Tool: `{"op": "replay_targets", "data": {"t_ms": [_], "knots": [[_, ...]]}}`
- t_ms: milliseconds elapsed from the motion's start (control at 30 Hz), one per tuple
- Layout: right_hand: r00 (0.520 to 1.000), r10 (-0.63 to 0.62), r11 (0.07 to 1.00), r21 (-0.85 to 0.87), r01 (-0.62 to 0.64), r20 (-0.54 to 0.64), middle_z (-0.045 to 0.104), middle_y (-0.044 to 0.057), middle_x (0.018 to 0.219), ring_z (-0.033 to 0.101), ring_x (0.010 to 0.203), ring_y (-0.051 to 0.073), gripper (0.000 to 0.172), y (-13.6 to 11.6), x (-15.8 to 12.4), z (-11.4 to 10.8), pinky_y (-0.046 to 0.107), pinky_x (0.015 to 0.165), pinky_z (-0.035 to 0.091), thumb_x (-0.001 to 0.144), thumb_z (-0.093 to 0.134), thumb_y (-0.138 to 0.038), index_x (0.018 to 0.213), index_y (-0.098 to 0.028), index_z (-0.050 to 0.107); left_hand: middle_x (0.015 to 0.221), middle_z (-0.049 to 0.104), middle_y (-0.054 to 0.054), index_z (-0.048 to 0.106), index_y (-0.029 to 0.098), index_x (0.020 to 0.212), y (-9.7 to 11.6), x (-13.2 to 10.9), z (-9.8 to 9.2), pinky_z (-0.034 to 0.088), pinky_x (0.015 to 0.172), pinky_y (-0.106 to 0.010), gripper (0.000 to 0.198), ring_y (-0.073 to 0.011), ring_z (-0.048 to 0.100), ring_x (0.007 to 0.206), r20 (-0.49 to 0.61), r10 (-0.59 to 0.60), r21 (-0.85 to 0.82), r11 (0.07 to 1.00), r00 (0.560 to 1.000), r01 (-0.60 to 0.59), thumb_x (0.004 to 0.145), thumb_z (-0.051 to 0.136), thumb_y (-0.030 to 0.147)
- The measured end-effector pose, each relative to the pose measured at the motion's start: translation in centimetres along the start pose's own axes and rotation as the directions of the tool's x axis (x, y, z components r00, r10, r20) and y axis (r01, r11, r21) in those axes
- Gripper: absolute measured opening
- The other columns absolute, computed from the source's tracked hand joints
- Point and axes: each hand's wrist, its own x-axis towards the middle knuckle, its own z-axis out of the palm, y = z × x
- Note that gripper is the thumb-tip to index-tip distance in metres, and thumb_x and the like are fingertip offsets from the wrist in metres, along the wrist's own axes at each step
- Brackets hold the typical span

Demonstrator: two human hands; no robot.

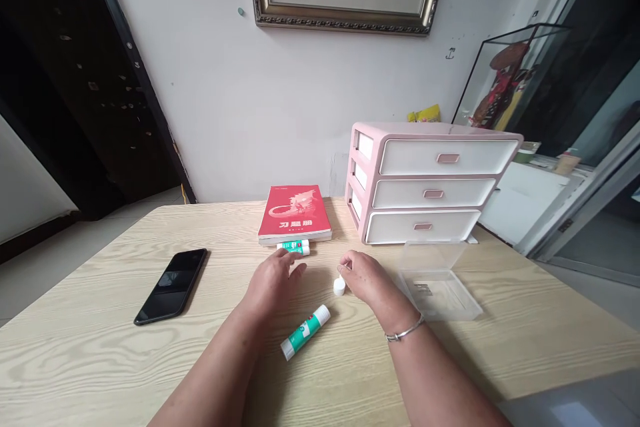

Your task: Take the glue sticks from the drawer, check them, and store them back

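My left hand (273, 278) reaches over the table with thumb and fingers apart. Its fingertips are at a green-and-white glue stick (295, 247) that lies along the front edge of a red book (295, 213); whether they touch it, I cannot tell. My right hand (364, 278) is curled with its fingertips together, right beside a small white cap (339, 287) standing on the table. A bit of white shows at those fingertips, too small to name. Closer to me, a second green-and-white glue stick (305, 332) lies slantwise between my forearms.
An open clear plastic box (463, 310) lies right of my right hand. Behind it stands a pink-and-white drawer unit (425, 193). A black phone (171, 285) rests on the left of the wooden table (75, 340). A grey surface (585, 400) covers the near right corner.
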Motion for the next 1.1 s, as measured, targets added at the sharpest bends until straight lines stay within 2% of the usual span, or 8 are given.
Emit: {"op": "replay_targets", "data": {"t_ms": [133,333,467,567,700,867,1000,1100], "knots": [[0.999,-0.012,1.000,-0.013,0.013,0.051,0.072,0.009,0.088,0.063,0.080,0.020,0.016,-0.6,-0.4,-0.3,0.028,0.068,0.038,0.086,0.057,-0.026,0.086,-0.019,0.071,0.086,0.067,-0.004,0.068,0.021,0.087,1.6,-2.2,-2.0,0.040,0.059,-0.026,0.035,-0.0179,0.059,0.069,0.303,0.070,-0.143,0.989,0.950,-0.027,0.084,0.057,0.054],[0.998,-0.013,0.999,-0.030,0.011,-0.055,0.072,0.011,0.096,0.064,0.087,0.023,0.025,-0.8,-0.5,-0.5,0.030,0.072,0.039,0.092,0.052,-0.034,0.096,-0.018,0.070,0.081,0.067,0.000,0.064,0.024,0.080,2.8,-3.7,-2.0,0.028,0.050,-0.026,0.033,-0.0185,0.059,0.064,0.460,0.097,-0.024,0.995,0.883,-0.097,0.061,0.078,0.048],[0.980,-0.070,0.994,0.072,0.085,-0.187,0.071,0.007,0.086,0.061,0.077,0.018,0.027,-1.5,-0.8,-0.7,0.027,0.066,0.038,0.095,0.048,-0.036,0.089,-0.019,0.068,0.082,0.068,-0.002,0.065,0.024,0.079,2.5,-3.3,-1.3,0.028,0.052,-0.027,0.014,-0.0192,0.060,0.066,0.395,0.085,0.039,0.993,0.915,-0.109,0.071,0.067,0.035],[0.965,-0.122,0.969,0.184,0.166,-0.231,0.067,0.002,0.073,0.057,0.067,0.016,0.033,-2.5,-1.4,-0.8,0.026,0.060,0.035,0.098,0.043,-0.042,0.084,-0.020,0.065,0.077,0.068,-0.001,0.062,0.023,0.081,2.1,-2.8,-1.5,0.029,0.054,-0.027,0.014,-0.0185,0.059,0.064,0.331,0.055,0.020,0.998,0.942,-0.065,0.080,0.060,0.037],[0.967,-0.173,0.936,0.275,0.221,-0.189,0.059,-0.001,0.063,0.050,0.059,0.015,0.040,-3.6,-2.4,-0.5,0.026,0.055,0.031,0.099,0.040,-0.049,0.081,-0.021,0.062,0.077,0.067,-0.001,0.057,0.023,0.091,2.3,-2.5,-1.9,0.032,0.056,-0.027,0.017,-0.0184,0.059,0.066,0.213,0.056,-0.071,0.997,0.976,-0.042,0.091,0.051,0.039],[0.968,-0.212,0.923,0.300,0.243,-0.133,0.060,-0.001,0.065,0.049,0.059,0.014,0.043,-4.1,-2.9,0.1,0.026,0.055,0.029,0.101,0.036,-0.049,0.076,-0.021,0.057,0.102,0.069,-0.007,0.054,0.022,0.106,3.3,-2.8,-1.3,0.043,0.067,-0.029,0.016,-0.0231,0.066,0.086,0.129,0.150,-0.039,0.989,0.980,-0.146,0.094,0.049,0.032],[0.979,-0.169,0.927,0.321,0.196,-0.110,0.064,0.002,0.069,0.052,0.063,0.015,0.040,-4.0,-2.5,1.0,0.026,0.058,0.033,0.100,0.038,-0.044,0.076,-0.020,0.060,0.108,0.068,-0.009,0.055,0.021,0.109,3.7,-2.9,-0.8,0.045,0.072,-0.032,0.020,-0.0259,0.066,0.092,0.097,0.207,0.038,0.977,0.974,-0.211,0.098,0.047,0.035],[0.991,-0.079,0.892,0.436,0.117,-0.106,0.065,0.001,0.071,0.055,0.066,0.015,0.029,-4.0,-2.1,1.8,0.025,0.060,0.036,0.095,0.042,-0.034,0.080,-0.021,0.063,0.100,0.070,-0.008,0.057,0.021,0.102,3.9,-2.9,-1.0,0.043,0.070,-0.031,0.023,-0.0249,0.066,0.088,0.124,0.195,-0.026,0.981,0.973,-0.193,0.100,0.043,0.040]]}}
